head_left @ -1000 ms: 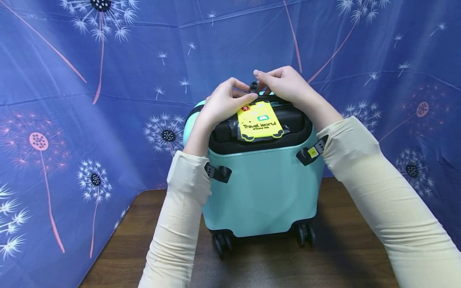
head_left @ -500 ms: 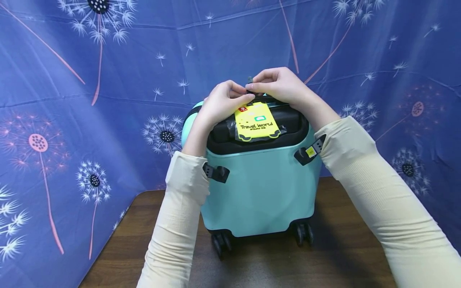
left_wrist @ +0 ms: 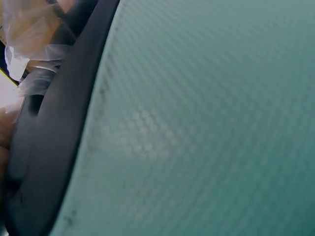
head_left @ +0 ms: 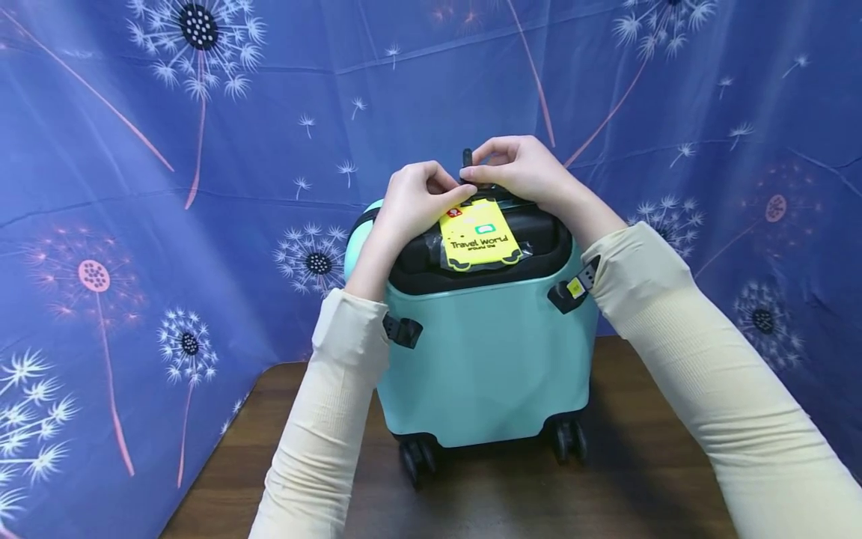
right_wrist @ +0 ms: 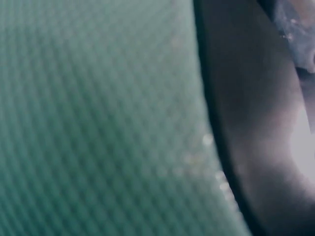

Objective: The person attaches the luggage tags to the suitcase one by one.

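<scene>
A mint-green suitcase point(head_left: 485, 359) with a black top panel stands upright on its wheels. Over that panel lies a yellow luggage tag point(head_left: 478, 236) printed "Travel World", with clear plastic wrap point(left_wrist: 37, 44) around it. Its black strap point(head_left: 467, 157) sticks up above the tag at the suitcase handle. My left hand point(head_left: 414, 198) pinches the strap low down, just above the tag. From the right, my right hand point(head_left: 521, 171) pinches the strap too, thumb and fingertips close to the left thumb. Both wrist views mostly show the suitcase's textured green shell point(right_wrist: 98, 123).
Beneath the suitcase is a dark brown wooden table point(head_left: 512, 501). A blue cloth point(head_left: 222, 247) with dandelion prints hangs behind and to the left. Black wrist cameras sit at both cream sleeves point(head_left: 323, 412), close in front of the suitcase.
My right hand has come down and left from a raised position and closed its fingertips at the strap. The strap end now stands up more visibly. My left hand keeps its pinch.
</scene>
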Demonstrator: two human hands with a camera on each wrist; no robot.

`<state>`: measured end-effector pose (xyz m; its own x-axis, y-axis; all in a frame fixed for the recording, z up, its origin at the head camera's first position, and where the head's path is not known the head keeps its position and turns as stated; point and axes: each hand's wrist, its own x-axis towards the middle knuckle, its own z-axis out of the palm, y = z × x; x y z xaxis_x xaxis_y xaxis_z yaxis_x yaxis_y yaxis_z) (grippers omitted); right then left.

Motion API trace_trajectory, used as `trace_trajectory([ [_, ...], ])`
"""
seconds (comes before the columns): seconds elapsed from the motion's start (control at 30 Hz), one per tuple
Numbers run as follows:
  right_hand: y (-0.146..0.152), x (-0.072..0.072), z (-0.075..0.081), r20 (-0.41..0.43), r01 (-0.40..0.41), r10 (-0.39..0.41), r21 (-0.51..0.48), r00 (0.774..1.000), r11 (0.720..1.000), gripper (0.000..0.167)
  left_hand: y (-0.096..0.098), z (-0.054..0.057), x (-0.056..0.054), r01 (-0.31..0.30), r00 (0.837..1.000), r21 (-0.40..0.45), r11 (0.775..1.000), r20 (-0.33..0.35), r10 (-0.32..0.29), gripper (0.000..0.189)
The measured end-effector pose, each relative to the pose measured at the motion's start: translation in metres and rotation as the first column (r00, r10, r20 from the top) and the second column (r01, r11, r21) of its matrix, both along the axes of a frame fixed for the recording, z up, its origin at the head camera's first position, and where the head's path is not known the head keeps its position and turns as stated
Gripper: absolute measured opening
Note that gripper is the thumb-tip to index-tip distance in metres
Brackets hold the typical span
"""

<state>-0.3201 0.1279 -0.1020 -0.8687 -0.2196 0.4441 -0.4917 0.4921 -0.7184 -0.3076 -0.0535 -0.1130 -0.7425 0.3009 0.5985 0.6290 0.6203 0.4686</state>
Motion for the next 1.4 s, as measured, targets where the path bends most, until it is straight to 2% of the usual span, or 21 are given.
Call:
trace_trajectory([
  [0.17,-0.003,-0.003,-0.001,0.000,0.010,-0.010,0.001,1.000,1.000,0.033,-0.007,-0.004,0.006,0.066,0.994,-0.034,0.997,-0.080,-0.069,0.019],
  [0.27,-0.002,-0.003,-0.001,0.005,0.026,-0.026,0.005,1.000,1.000,0.035,-0.013,-0.009,0.013,0.131,0.977,-0.071,0.989,-0.159,-0.141,0.014],
  [0.37,-0.002,-0.002,0.000,0.005,0.042,-0.042,0.017,0.999,0.999,0.038,-0.021,-0.017,0.020,0.194,0.943,-0.080,0.978,-0.261,-0.208,0.014],
  [0.47,-0.001,-0.001,0.000,0.000,0.049,-0.049,0.024,0.999,0.999,0.041,-0.025,-0.025,0.024,0.270,0.895,-0.090,0.959,-0.344,-0.284,0.015],
  [0.57,0.000,0.000,0.001,-0.005,0.053,-0.052,0.028,0.999,0.998,0.043,-0.027,-0.033,0.026,0.329,0.860,-0.111,0.938,-0.375,-0.346,0.017],
  [0.63,-0.001,0.000,0.002,-0.008,0.056,-0.056,0.031,0.998,0.998,0.044,-0.029,-0.038,0.028,0.359,0.846,-0.120,0.926,-0.376,-0.377,0.022],
  [0.73,-0.002,-0.001,0.002,-0.011,0.065,-0.065,0.033,0.998,0.997,0.044,-0.031,-0.043,0.030,0.370,0.827,-0.150,0.917,-0.397,-0.398,0.041],
  [0.83,-0.002,-0.002,0.002,-0.008,0.070,-0.070,0.030,0.998,0.997,0.044,-0.032,-0.047,0.033,0.325,0.814,-0.192,0.926,-0.442,-0.377,0.058],
  [0.9,-0.003,-0.003,0.002,-0.005,0.077,-0.077,0.034,0.997,0.996,0.043,-0.031,-0.049,0.034,0.282,0.807,-0.216,0.935,-0.474,-0.353,0.059],
  [1.0,-0.004,-0.002,0.002,0.002,0.083,-0.083,0.047,0.997,0.995,0.044,-0.031,-0.052,0.036,0.253,0.807,-0.209,0.945,-0.494,-0.325,0.042],
  [1.07,-0.005,-0.002,0.002,0.004,0.090,-0.090,0.062,0.996,0.994,0.045,-0.031,-0.053,0.036,0.264,0.801,-0.195,0.945,-0.502,-0.327,0.031],
  [1.17,-0.005,-0.002,0.003,0.011,0.102,-0.104,0.084,0.995,0.991,0.047,-0.032,-0.054,0.035,0.305,0.786,-0.166,0.938,-0.512,-0.346,0.026],
  [1.27,-0.005,-0.002,0.004,0.022,0.117,-0.120,0.102,0.993,0.988,0.048,-0.032,-0.054,0.033,0.343,0.764,-0.143,0.929,-0.532,-0.364,0.023],
  [1.4,-0.006,-0.002,0.005,0.033,0.133,-0.138,0.122,0.990,0.984,0.049,-0.031,-0.054,0.029,0.414,0.733,-0.106,0.904,-0.550,-0.400,0.017],
])
